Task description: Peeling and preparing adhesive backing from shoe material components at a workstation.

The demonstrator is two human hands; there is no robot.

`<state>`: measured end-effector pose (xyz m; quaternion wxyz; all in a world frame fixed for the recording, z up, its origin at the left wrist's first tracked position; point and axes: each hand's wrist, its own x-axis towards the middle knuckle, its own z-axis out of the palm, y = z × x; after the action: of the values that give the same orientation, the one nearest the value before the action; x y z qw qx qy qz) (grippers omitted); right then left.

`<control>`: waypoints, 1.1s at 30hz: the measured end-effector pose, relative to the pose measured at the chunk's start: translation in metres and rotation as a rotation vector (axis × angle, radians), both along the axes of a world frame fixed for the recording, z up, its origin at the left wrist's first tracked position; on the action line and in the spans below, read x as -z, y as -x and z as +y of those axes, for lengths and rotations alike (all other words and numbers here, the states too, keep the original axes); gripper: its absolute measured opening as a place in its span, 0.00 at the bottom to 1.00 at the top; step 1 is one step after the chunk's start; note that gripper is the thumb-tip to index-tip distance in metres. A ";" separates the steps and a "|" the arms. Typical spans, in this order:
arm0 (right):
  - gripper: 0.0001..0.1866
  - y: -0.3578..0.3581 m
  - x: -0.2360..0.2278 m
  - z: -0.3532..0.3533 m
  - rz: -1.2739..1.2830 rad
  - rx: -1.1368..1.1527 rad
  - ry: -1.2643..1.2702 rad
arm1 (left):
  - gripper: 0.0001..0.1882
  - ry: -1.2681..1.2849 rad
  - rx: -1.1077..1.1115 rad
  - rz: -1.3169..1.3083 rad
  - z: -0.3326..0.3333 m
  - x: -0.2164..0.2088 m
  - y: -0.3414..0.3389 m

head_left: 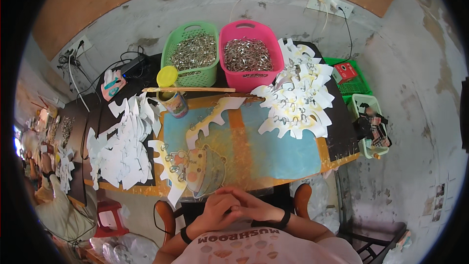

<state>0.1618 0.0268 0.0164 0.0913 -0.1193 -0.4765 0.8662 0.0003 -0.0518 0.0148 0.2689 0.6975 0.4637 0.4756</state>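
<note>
My left hand [216, 215] and my right hand [253, 207] rest clasped together at the table's front edge, fingers folded over each other, with no object seen between them. Just beyond them is a round cartoon picture [205, 168] on the worn blue and orange work surface [283, 156]. To its left stands a notched white strip [171, 181] with metal rings along a yellow-stained edge. A second such strip [212, 120] curves across the middle. White notched pieces [122, 151] are piled at the left; more pieces with metal rings and yellow stains [295, 98] are heaped at the right.
Green [210, 76] and pink [249, 80] baskets of small metal hardware stand at the back. A wooden stick [195, 89] lies across a yellow-lidded can [177, 106]. Small baskets [364, 100] stand right of the table. Another person's arm [51, 178] shows at far left.
</note>
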 end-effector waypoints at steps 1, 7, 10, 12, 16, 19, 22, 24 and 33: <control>0.38 0.000 -0.001 0.001 -0.021 -0.033 -0.027 | 0.10 0.031 0.015 -0.052 -0.001 -0.005 0.000; 0.40 0.001 0.019 -0.005 0.038 -0.034 0.353 | 0.06 -0.005 -0.060 -0.002 0.004 0.000 -0.008; 0.39 0.000 0.026 -0.006 0.098 -0.036 0.381 | 0.06 -0.085 -0.108 0.091 0.007 0.003 -0.008; 0.38 0.003 0.024 -0.006 0.069 -0.037 0.367 | 0.06 -0.136 -0.141 0.129 0.007 0.007 -0.010; 0.35 0.007 0.026 -0.008 -0.003 -0.041 0.382 | 0.05 -0.087 -0.306 0.193 -0.001 0.013 -0.014; 0.34 0.010 0.031 -0.009 0.015 -0.077 0.453 | 0.06 -0.019 -0.420 0.200 -0.002 0.010 -0.019; 0.33 0.011 0.022 -0.009 -0.037 -0.040 0.213 | 0.10 0.101 -0.592 0.180 0.000 0.014 -0.008; 0.32 0.007 0.024 0.000 -0.068 -0.058 0.234 | 0.14 0.197 -0.700 0.198 0.001 0.014 0.004; 0.21 0.028 -0.023 0.110 -0.394 0.347 -1.159 | 0.12 0.218 -0.831 -0.126 -0.021 0.034 0.021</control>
<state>0.1334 0.1370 0.0391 0.1907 -0.2832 -0.8495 0.4023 -0.0212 -0.0725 -0.0188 0.1545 0.3888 0.7354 0.5331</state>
